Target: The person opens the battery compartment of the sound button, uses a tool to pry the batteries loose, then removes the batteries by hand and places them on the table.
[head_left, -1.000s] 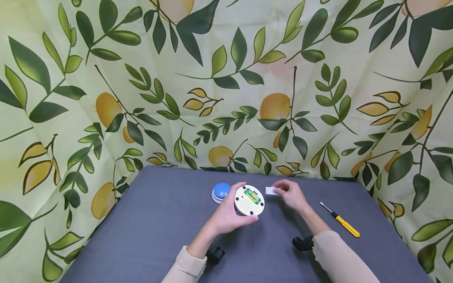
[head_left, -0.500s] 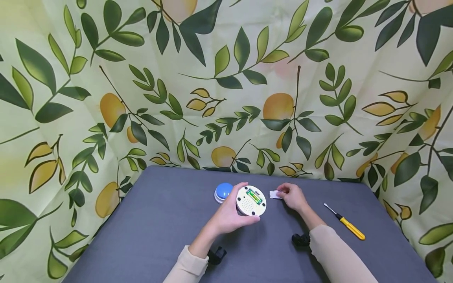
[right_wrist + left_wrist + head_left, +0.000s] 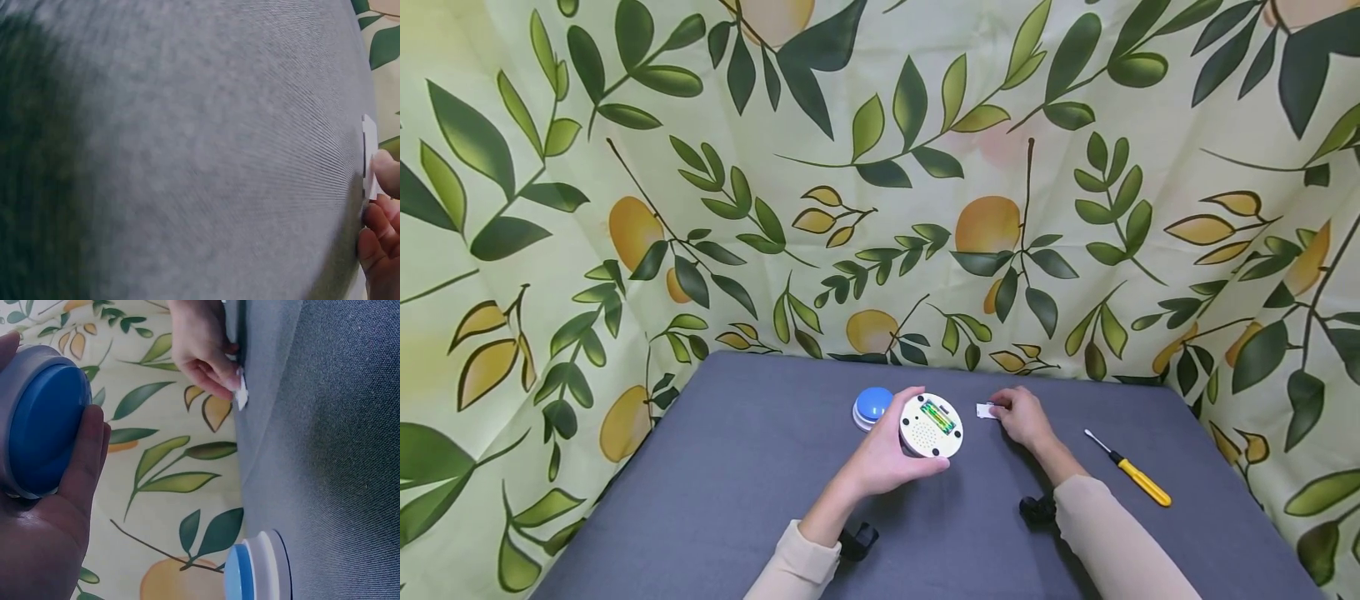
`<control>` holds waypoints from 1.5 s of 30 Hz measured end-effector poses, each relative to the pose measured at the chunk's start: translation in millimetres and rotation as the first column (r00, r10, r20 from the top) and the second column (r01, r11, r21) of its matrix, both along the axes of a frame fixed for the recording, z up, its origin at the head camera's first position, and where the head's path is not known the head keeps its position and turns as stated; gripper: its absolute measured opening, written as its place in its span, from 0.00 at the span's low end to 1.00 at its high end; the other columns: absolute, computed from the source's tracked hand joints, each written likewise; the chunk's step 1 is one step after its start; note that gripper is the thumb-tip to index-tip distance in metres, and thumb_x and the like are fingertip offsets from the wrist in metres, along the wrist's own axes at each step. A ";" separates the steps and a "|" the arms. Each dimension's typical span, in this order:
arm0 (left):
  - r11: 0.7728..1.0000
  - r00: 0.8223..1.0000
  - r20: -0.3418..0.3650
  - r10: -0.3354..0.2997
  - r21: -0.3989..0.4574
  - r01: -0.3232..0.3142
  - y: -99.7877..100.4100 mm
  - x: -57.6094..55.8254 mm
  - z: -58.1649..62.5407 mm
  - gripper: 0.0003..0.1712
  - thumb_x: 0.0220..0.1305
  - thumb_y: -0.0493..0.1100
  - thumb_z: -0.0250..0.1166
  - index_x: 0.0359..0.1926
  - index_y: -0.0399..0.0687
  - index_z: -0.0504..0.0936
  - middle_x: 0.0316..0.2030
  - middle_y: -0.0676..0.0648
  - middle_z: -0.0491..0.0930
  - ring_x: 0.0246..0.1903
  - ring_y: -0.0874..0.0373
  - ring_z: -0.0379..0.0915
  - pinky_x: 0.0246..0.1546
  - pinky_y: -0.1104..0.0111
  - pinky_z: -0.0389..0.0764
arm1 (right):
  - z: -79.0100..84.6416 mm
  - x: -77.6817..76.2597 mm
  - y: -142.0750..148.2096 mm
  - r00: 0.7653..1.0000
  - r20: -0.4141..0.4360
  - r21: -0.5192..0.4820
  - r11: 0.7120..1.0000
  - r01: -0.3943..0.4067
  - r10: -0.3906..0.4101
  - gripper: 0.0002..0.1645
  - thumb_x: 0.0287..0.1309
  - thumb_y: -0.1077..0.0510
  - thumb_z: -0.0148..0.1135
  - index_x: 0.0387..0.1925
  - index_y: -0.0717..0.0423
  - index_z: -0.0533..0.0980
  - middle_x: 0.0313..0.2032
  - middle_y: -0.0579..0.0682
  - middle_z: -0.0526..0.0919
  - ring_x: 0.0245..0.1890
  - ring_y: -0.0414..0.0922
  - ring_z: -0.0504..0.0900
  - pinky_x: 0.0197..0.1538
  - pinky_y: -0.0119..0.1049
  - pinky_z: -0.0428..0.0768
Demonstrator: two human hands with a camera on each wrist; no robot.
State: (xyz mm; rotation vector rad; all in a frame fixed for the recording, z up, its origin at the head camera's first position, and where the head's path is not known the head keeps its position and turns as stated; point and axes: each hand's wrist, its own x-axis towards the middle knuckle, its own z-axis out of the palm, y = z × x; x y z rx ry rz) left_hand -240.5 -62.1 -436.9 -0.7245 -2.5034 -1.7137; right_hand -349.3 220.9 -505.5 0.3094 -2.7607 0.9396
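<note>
My left hand (image 3: 876,457) grips a round push button (image 3: 925,442) by its rim, fingers on one side and thumb on the other. Its white underside faces me, with the battery bay uncovered and batteries (image 3: 937,417) inside. The blue dome (image 3: 47,431) of the same button shows in the left wrist view. Right of it, my right hand (image 3: 1024,419) pinches a small white battery cover (image 3: 986,411) low over the table or touching it; I cannot tell which. Part of that cover (image 3: 370,147) appears at the edge of the right wrist view.
A second blue-and-white button (image 3: 874,405) stands on the grey cloth-covered table (image 3: 737,467), just behind my left hand. To the right lies a screwdriver (image 3: 1138,479) with a yellow handle. Patterned fabric (image 3: 850,250) hangs behind the table.
My right hand has moved slightly down and to the right with the battery cover. The left hand holds the button in nearly the same place.
</note>
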 end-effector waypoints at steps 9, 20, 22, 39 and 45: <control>1.000 1.000 0.007 -0.001 0.016 0.001 -1.9 1.0 0.4 0.57 0.47 0.53 0.82 0.74 0.63 0.59 0.59 0.53 0.73 0.56 0.58 0.71 0.61 0.55 0.68 | 13.4 16.5 22.1 0.997 -0.075 0.036 0.999 0.003 0.000 0.11 0.62 0.65 0.66 0.45 0.67 0.83 0.34 0.54 0.81 0.35 0.51 0.79 0.42 0.49 0.77; 1.000 1.000 0.006 -0.015 0.013 0.015 -0.7 0.9 1.1 0.57 0.47 0.52 0.82 0.75 0.60 0.59 0.60 0.53 0.73 0.57 0.58 0.71 0.62 0.55 0.67 | 27.8 52.2 41.4 0.998 -0.057 0.192 0.981 0.015 -0.004 0.15 0.68 0.58 0.62 0.51 0.64 0.82 0.41 0.55 0.83 0.39 0.50 0.79 0.42 0.52 0.78; 1.000 1.000 0.008 -0.020 0.016 0.020 -0.6 0.3 1.5 0.57 0.47 0.52 0.82 0.75 0.59 0.59 0.60 0.53 0.73 0.56 0.58 0.71 0.62 0.55 0.67 | 29.7 59.0 44.1 0.997 -0.074 0.229 0.973 0.012 0.005 0.16 0.69 0.57 0.61 0.51 0.64 0.82 0.42 0.56 0.83 0.41 0.53 0.80 0.43 0.55 0.78; 0.999 0.999 0.025 -0.038 0.034 0.037 -1.0 1.5 3.3 0.57 0.47 0.50 0.82 0.75 0.59 0.59 0.59 0.52 0.74 0.56 0.57 0.71 0.61 0.55 0.67 | 33.3 115.5 108.9 0.993 -0.106 0.319 0.944 0.079 -0.047 0.21 0.70 0.55 0.62 0.55 0.67 0.78 0.48 0.68 0.80 0.49 0.68 0.77 0.47 0.65 0.74; 0.999 0.999 0.016 -0.035 0.032 0.035 -0.9 1.4 4.5 0.57 0.47 0.51 0.82 0.75 0.58 0.59 0.60 0.52 0.73 0.56 0.57 0.71 0.62 0.55 0.67 | 30.4 124.1 132.4 0.993 -0.076 0.292 0.950 0.114 -0.095 0.23 0.69 0.54 0.63 0.54 0.70 0.77 0.46 0.70 0.79 0.47 0.69 0.77 0.44 0.65 0.74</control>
